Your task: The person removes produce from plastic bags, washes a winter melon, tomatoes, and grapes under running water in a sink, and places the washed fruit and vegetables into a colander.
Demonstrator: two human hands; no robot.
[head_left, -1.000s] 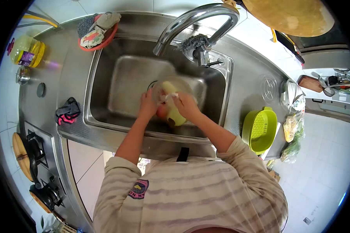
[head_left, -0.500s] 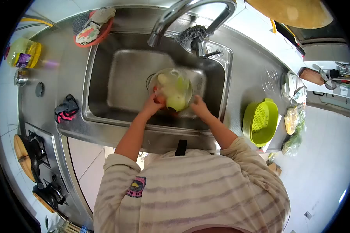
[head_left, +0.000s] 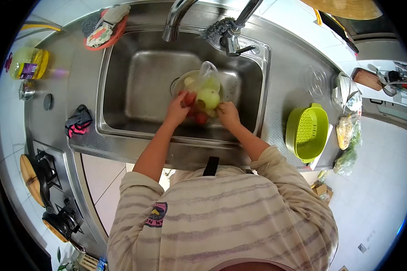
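In the sink (head_left: 144, 101), a pale round bowl (head_left: 178, 86) holds round pale-green vegetables (head_left: 208, 97) and red tomatoes (head_left: 201, 118). A clear plastic bag (head_left: 208, 68) stands up over the bowl's far side and seems to lie around some of the vegetables. My left hand (head_left: 178, 109) is closed around a red tomato (head_left: 188, 98) at the bowl's left side. At the right side, my right hand (head_left: 229, 114) has its fingers curled together against the green vegetable; what they grip is hidden.
The faucet (head_left: 172, 27) arches over the back of the sink, with a steel scrubber (head_left: 217, 29) by its base. A green colander basket (head_left: 307, 133) stands on the right counter, bagged vegetables (head_left: 346, 144) beyond it. Left are a cloth (head_left: 79, 121), an oil bottle (head_left: 29, 64) and a red basket (head_left: 115, 36).
The clear bag now rises above the vegetables, and the red tomatoes show more plainly. My right hand has moved in against the green vegetable. The whole view has shifted slightly.
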